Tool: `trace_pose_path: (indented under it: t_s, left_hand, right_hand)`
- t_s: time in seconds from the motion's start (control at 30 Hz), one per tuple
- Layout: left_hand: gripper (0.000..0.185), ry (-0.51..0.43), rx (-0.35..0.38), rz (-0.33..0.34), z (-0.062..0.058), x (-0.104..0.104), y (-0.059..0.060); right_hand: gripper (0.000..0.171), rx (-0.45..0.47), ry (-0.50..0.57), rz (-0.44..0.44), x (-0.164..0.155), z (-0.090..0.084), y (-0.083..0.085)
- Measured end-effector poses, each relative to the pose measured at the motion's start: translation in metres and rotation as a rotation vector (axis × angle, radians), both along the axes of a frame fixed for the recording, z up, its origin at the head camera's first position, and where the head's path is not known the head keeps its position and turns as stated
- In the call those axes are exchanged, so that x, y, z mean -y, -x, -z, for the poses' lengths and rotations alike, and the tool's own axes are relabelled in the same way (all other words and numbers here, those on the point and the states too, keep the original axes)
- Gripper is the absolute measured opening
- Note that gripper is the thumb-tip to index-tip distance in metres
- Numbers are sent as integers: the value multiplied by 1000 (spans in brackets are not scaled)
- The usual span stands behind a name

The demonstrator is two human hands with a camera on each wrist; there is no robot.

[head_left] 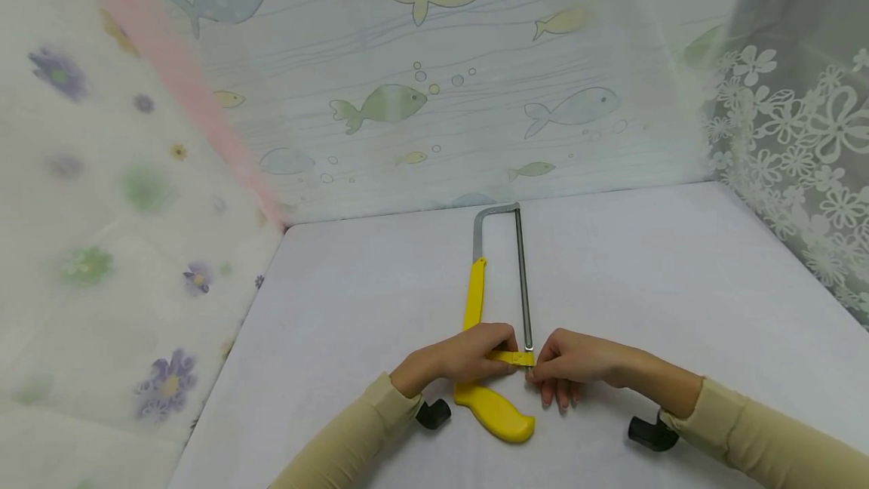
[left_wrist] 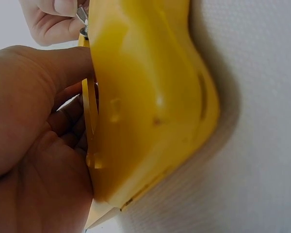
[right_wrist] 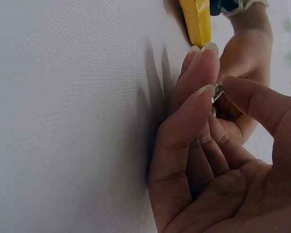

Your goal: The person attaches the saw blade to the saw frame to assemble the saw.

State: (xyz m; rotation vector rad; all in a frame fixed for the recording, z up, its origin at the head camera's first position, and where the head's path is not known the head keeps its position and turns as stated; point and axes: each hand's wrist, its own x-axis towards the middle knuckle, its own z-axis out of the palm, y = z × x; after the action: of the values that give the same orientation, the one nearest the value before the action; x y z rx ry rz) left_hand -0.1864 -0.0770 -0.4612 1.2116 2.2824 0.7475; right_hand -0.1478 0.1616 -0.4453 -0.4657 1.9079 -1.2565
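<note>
A hacksaw with a yellow handle [head_left: 501,415] and a grey metal front bow [head_left: 479,236] lies flat on the white table. Its blade side [head_left: 523,278] runs along the right. My left hand [head_left: 475,353] grips the yellow frame near the handle, around the short crosspiece [head_left: 512,358]. In the left wrist view the yellow handle [left_wrist: 150,97] hides part of those fingers. At the near end of the blade, my right hand [head_left: 577,364] pinches a small metal wing nut [right_wrist: 217,92] between thumb and forefinger. Its other fingers are loosely bent beside the tabletop.
The white tabletop [head_left: 353,278] meets a fish-print curtain [head_left: 407,59] at the back. A flower-print sheet [head_left: 102,247] hangs on the left, lace [head_left: 801,134] on the right. Black wrist-worn devices [head_left: 653,433] sit under both forearms.
</note>
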Motion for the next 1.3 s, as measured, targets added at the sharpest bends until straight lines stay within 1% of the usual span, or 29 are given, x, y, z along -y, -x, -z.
trace_pose_path:
  t_s: [0.27, 0.6, 0.9, 1.03, 1.13, 1.3]
  left_hand:
    - [11, 9, 0, -7, 0, 0, 0]
    - [12, 1, -17, 2, -1, 0, 0]
    - [11, -3, -21, 4, 1, 0, 1]
    - [10, -7, -19, 6, 1, 0, 1]
    - [10, -9, -17, 8, 1, 1, 1]
    - [10, -5, -10, 6, 1, 0, 0]
  right_hand:
    - [24, -6, 12, -19, -7, 1, 1]
    - [22, -33, 9, -9, -6, 3, 1]
    - [20, -37, 31, -27, -4, -1, 1]
    - [18, -21, 48, -32, -2, -1, 1]
    - [21, -10, 49, -38, 0, -1, 0]
    - [34, 2, 16, -19, 3, -2, -1]
